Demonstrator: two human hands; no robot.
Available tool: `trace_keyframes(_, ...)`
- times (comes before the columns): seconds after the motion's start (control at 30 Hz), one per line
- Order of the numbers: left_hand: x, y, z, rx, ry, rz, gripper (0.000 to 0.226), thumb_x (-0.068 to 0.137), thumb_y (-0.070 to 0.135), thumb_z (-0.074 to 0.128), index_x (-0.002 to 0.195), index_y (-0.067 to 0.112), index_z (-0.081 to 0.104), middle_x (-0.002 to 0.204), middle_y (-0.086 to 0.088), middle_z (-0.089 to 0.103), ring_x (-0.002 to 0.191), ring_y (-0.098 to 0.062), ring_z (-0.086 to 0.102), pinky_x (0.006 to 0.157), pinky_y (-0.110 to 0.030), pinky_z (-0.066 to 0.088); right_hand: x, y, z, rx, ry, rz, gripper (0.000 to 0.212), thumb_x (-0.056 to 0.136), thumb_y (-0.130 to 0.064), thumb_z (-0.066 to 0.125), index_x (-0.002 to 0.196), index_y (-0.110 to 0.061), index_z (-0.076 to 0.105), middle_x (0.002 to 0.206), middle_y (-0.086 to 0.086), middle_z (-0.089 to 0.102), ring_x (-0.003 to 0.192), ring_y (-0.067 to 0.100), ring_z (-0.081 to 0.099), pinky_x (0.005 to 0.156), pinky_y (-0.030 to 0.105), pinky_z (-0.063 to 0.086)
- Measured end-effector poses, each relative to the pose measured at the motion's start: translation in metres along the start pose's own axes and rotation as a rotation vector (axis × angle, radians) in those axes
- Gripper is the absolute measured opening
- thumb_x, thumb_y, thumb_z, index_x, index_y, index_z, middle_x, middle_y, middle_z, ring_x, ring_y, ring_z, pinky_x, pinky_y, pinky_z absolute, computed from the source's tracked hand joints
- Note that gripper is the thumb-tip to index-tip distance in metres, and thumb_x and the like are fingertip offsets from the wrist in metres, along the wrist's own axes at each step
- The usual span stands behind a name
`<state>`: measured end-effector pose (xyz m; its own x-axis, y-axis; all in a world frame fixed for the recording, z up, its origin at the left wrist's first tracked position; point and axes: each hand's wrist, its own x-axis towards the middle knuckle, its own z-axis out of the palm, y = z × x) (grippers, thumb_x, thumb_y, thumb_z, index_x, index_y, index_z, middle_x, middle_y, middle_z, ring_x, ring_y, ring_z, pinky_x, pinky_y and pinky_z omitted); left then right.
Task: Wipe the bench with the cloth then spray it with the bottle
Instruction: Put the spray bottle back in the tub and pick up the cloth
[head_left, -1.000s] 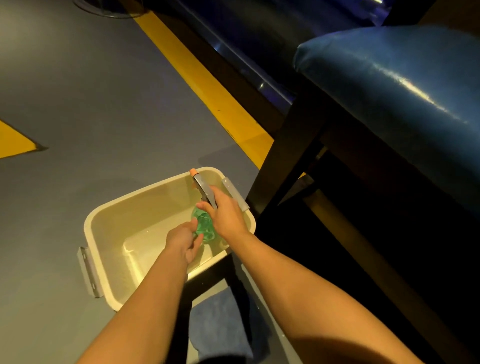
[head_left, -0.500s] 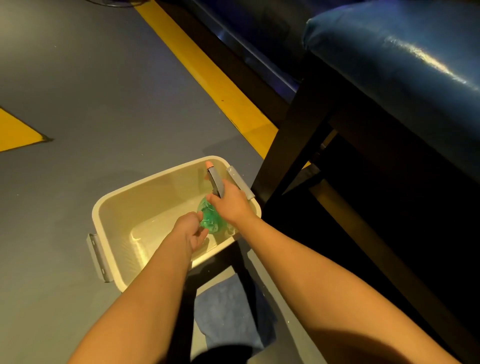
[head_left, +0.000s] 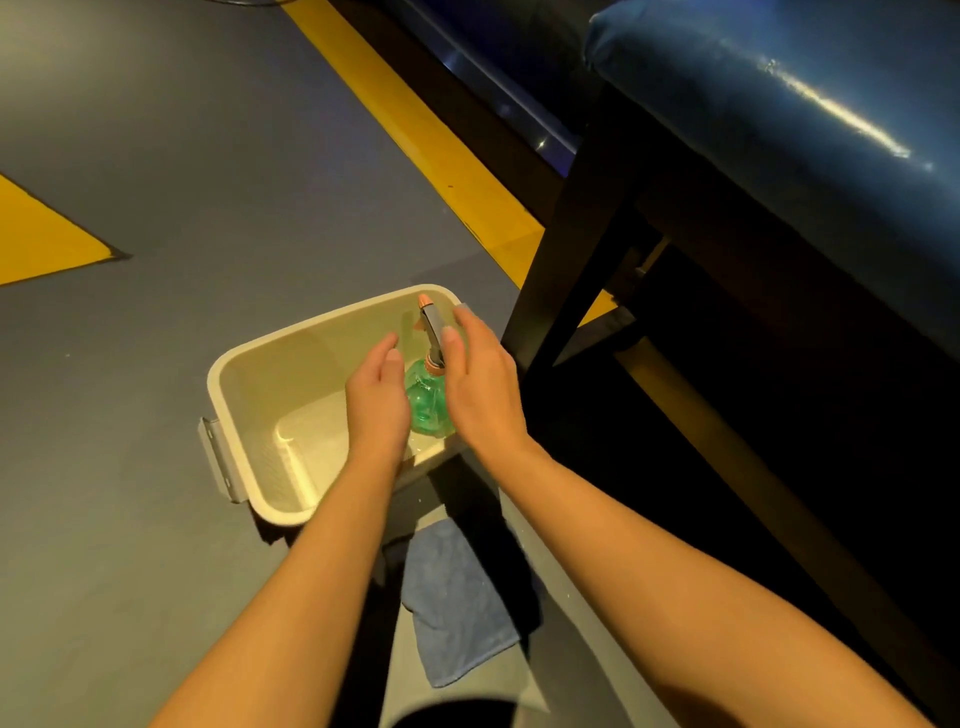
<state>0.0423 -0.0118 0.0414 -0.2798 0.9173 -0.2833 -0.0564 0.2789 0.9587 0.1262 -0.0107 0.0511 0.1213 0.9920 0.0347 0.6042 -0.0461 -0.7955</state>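
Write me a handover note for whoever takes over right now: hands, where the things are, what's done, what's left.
Left hand: open, beside the bottle, holding nothing.
Right hand: open, fingers spread on the bottle's other side, no grip.
Green translucent spray bottle with grey trigger head: standing in the beige plastic tub on the floor.
Blue cloth: lying on the floor, nearer the person than the tub.
Blue padded bench: to the right.
Done: cannot tell whether wiping or spraying has happened.
Left: confirm that, then wipe and spray.

One head-worn view looks steeply down, close over the tub (head_left: 244, 364), with the bench (head_left: 779, 130) seemingly right.
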Motion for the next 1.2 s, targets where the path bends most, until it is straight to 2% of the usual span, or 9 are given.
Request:
trace_keyframes(0.1,-0.036,-0.009,-0.006,0.095,0.163,0.296,0.034,0.098,0.011,0.037,0.126,0.01,0.055,0.118,0.007,0.053,0.108,-0.001,0.051,0.088,-0.002,0.038,-0.022,0.012,-0.006,0.064,0.211,-0.116,0.037,0.1,-0.019,0.033,0.131,-0.009,0.05,0.131,0.006,0.054,0.121,0.013,0.05,0.093,0.003,0.03)
trace_keyframes(0.17,-0.063,-0.022,-0.011,0.079,0.259,0.394,0.03,0.096,0.011,0.036,0.116,0.006,0.058,0.11,0.002,0.056,0.096,0.003,0.053,0.083,-0.001,0.041,-0.037,0.027,-0.01,0.082,0.375,-0.124,0.032,0.097,-0.013,0.037,0.122,-0.006,0.056,0.119,0.006,0.056,0.109,0.007,0.05,0.088,-0.002,0.031)
trace_keyframes(0.27,-0.097,-0.053,-0.018,0.025,0.379,0.231,0.021,0.097,0.01,0.037,0.109,0.013,0.054,0.106,-0.006,0.057,0.092,-0.01,0.056,0.08,-0.008,0.044,-0.063,0.054,-0.012,0.12,0.504,0.003,0.026,0.096,-0.005,0.042,0.116,-0.007,0.058,0.109,-0.003,0.052,0.095,-0.01,0.047,0.082,-0.004,0.031)
trace_keyframes(0.4,-0.116,-0.105,-0.027,0.234,0.335,-0.089,0.024,0.097,0.015,0.037,0.119,0.012,0.048,0.111,-0.011,0.055,0.101,-0.025,0.054,0.09,-0.036,0.044,-0.095,0.095,-0.003,0.069,0.271,0.301,0.026,0.098,-0.012,0.042,0.122,-0.012,0.052,0.114,0.002,0.056,0.1,0.006,0.053,0.077,0.006,0.037)
trace_keyframes(0.5,-0.117,-0.134,-0.03,0.401,0.269,-0.275,0.022,0.096,0.016,0.041,0.113,0.004,0.049,0.109,-0.009,0.048,0.098,-0.023,0.049,0.088,-0.032,0.037,-0.111,0.125,0.006,-0.052,0.028,0.459,0.032,0.097,-0.02,0.046,0.128,-0.011,0.048,0.118,0.007,0.057,0.107,0.019,0.056,0.081,0.023,0.04)
trace_keyframes(0.67,-0.115,-0.151,-0.025,0.565,0.106,-0.541,0.027,0.09,0.013,0.055,0.114,0.0,0.049,0.12,-0.019,0.049,0.108,-0.032,0.051,0.095,-0.038,0.039,-0.119,0.15,0.018,-0.07,-0.173,0.647,0.042,0.09,-0.025,0.061,0.127,-0.009,0.05,0.122,0.01,0.058,0.11,0.023,0.057,0.092,0.031,0.045)
trace_keyframes(0.83,-0.11,-0.151,-0.022,0.486,0.089,-0.631,0.036,0.088,0.016,0.058,0.116,-0.002,0.045,0.119,-0.021,0.054,0.11,-0.036,0.052,0.094,-0.04,0.04,-0.118,0.163,0.022,-0.249,-0.17,0.699,0.054,0.082,-0.036,0.068,0.128,-0.014,0.05,0.126,0.008,0.057,0.119,0.027,0.051,0.098,0.042,0.044)
trace_keyframes(0.93,-0.107,-0.149,-0.023,0.413,0.07,-0.696,0.037,0.087,0.018,0.061,0.115,-0.002,0.047,0.109,-0.015,0.058,0.106,-0.035,0.056,0.087,-0.038,0.043,-0.115,0.163,0.023,-0.224,-0.253,0.76,0.041,0.078,-0.037,0.071,0.108,-0.017,0.052,0.116,0.007,0.062,0.108,0.028,0.058,0.09,0.039,0.049)
trace_keyframes(1.2,-0.106,-0.14,-0.014,0.556,-0.165,-0.428,0.019,0.09,0.01,0.047,0.108,0.004,0.049,0.108,-0.013,0.049,0.102,-0.029,0.053,0.081,-0.029,0.039,-0.119,0.161,0.026,-0.179,-0.346,0.702,0.016,0.081,-0.031,0.066,0.087,-0.019,0.057,0.108,0.012,0.065,0.104,0.028,0.06,0.086,0.039,0.052)
